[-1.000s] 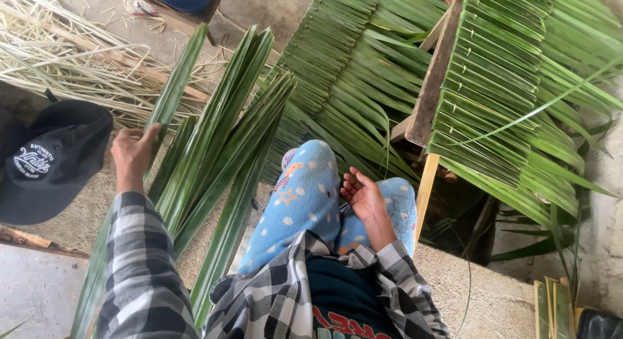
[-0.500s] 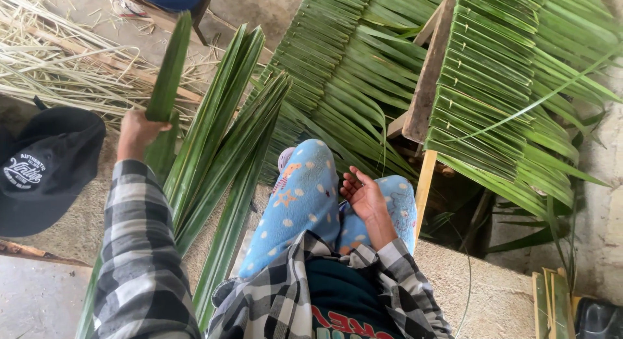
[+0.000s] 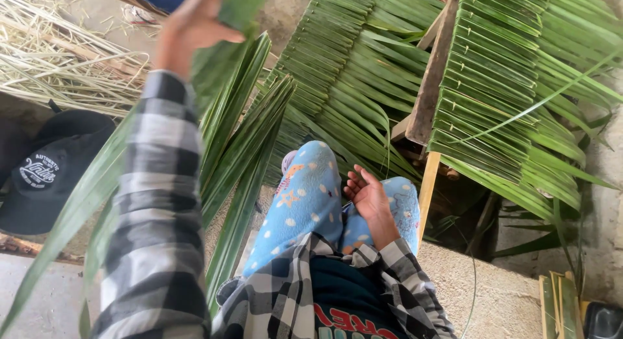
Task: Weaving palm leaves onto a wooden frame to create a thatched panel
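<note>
Left hand [image 3: 191, 27], at eleven o'clock, grasps a long green palm leaf [image 3: 240, 11]; right hand [image 3: 370, 196] rests released on the blue-patterned lap [image 3: 305, 196]. Stitched green leaf panels [image 3: 506, 86] at one o'clock look finished; loose leaves [image 3: 246, 151] remain.

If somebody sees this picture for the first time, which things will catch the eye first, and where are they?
First comes the left hand, raised at the top left and gripping a long green palm leaf that runs down along the checked sleeve. Next are the woven palm-leaf panels on a wooden frame, filling the upper right. In the middle, the right hand rests open on the blue patterned trousers, and a black cap lies at the left edge.
</note>
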